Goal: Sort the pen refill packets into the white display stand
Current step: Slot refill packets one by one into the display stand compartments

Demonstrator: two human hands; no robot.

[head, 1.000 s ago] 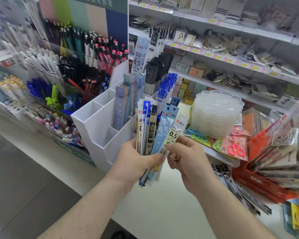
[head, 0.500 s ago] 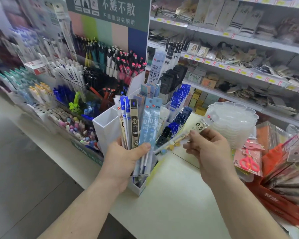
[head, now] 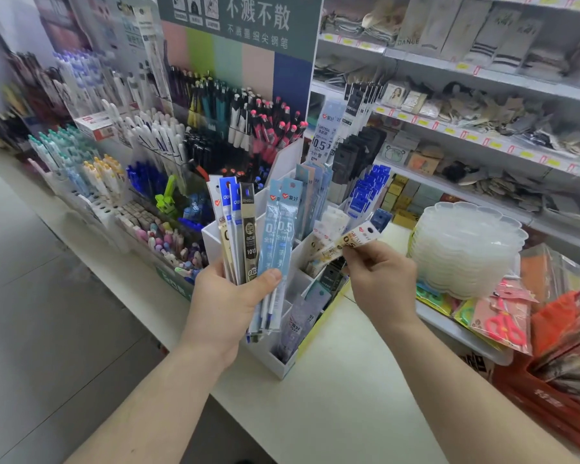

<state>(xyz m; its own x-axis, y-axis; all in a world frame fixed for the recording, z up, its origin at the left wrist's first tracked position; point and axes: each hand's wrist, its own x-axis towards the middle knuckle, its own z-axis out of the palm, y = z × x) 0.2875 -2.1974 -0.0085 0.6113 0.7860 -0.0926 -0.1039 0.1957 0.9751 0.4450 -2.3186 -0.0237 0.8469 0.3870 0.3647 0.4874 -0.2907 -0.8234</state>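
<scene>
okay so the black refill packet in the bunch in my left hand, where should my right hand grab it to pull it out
Pinch the black refill packet at its free top end, coming from above with the right hand. It stands nearly upright in the fan, its lower part clamped in the left hand and hemmed in by blue packets on both sides, so probably only the top is easy to reach. Pull straight up along its length.

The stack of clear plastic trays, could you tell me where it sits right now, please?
In the head view, the stack of clear plastic trays sits on the right, on the white shelf just beyond the right hand, with the pink scissors packet in front.
</scene>
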